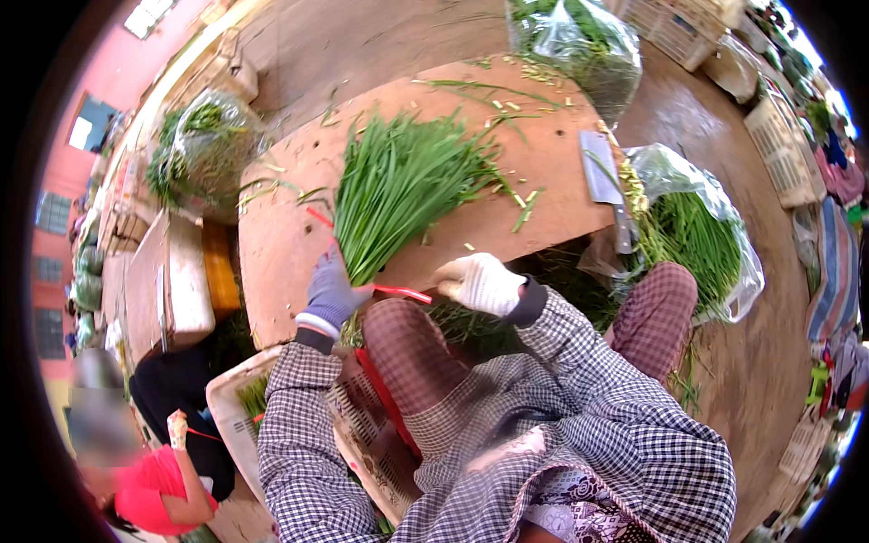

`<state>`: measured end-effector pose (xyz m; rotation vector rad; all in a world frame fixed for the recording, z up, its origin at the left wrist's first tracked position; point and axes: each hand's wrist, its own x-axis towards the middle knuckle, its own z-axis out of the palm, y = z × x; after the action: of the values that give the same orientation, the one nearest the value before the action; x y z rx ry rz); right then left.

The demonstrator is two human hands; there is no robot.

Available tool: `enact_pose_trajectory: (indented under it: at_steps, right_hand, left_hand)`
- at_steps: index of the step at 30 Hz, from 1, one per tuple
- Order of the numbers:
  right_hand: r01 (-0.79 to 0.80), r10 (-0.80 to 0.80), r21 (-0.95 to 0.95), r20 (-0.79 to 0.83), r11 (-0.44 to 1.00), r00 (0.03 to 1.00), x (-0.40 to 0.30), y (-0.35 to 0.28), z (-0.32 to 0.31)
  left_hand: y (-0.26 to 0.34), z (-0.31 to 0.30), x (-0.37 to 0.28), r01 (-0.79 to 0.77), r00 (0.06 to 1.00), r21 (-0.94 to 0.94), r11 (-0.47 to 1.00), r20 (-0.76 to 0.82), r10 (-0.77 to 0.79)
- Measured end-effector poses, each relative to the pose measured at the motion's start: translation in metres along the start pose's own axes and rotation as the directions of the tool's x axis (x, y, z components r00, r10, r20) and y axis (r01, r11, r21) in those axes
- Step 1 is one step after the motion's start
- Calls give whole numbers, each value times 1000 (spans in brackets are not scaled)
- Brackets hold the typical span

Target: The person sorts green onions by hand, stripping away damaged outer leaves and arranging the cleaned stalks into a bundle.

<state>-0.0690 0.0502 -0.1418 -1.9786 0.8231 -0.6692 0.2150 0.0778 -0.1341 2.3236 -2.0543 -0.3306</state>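
My left hand (333, 288), in a purple-grey knit glove, grips the narrow lower end of a bunch of long green leaves (400, 190), probably garlic chives. The leaves fan out over a wooden board (278, 298). A red strip (404, 293) sticks out to the right by my left thumb, and another red piece shows left of the bunch. My right hand (482, 282), in a white knit glove, hovers by the board's near edge with fingers curled. Its blurred fingertips are close to the strip's free end; whether they pinch it is unclear.
A cleaver (601, 170) lies at the board's right edge, among cut stem bits. Bags of greens (706, 244) stand right, far right (577, 41) and left (210, 146). A plastic crate (227, 400) is beside my left leg. A co-worker in red (159, 489) sits lower left.
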Motion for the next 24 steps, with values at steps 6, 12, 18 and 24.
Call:
enact_pose_trajectory:
  at_steps: [6, 12, 18, 24]
  right_hand:
    - [-126, 93, -168, -193, 978, 977, -45, 23, -89]
    - [-275, 240, -245, -164, 930, 957, -46, 18, -117]
    - [-135, 18, -386, -291, 913, 957, -4, 25, -147]
    - [11, -107, -494, -168, 869, 980, 98, 25, -135]
  left_hand:
    - [12, 7, -5, -34, 998, 105, 994, -41, 39]
    - [13, 12, -9, -62, 995, 180, 982, -63, 74]
    - [16, 16, -7, -67, 997, 297, 953, -24, 78]
    - [17, 13, -8, -89, 993, 216, 972, -53, 103]
